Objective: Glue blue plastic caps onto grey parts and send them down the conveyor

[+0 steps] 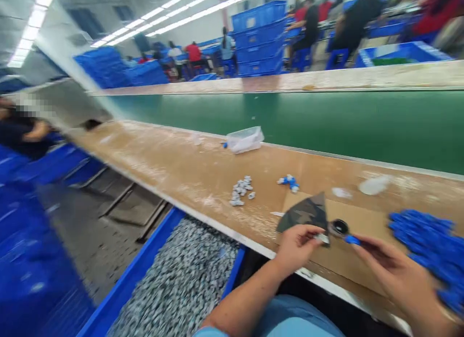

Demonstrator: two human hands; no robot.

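My left hand (299,244) pinches a small whitish-grey plastic part (322,239) between thumb and fingers, above the edge of a camouflage-patterned cloth piece (306,212). To its right, my right hand (395,269) grips a small blue plastic part (352,240) at its fingertips. The two parts are apart. Between and just beyond the hands stands a small round container (340,227) with a dark inside, on a flat cardboard sheet (357,259). A large heap of blue parts (424,235) lies beside my right hand.
A cluster of grey parts (241,189) and a few blue-and-white pieces (289,182) lie on the bench (203,182). Behind them is a clear plastic tray (246,139), then a green conveyor belt (326,117). A blue crate (134,274) full of grey parts stands below the bench edge.
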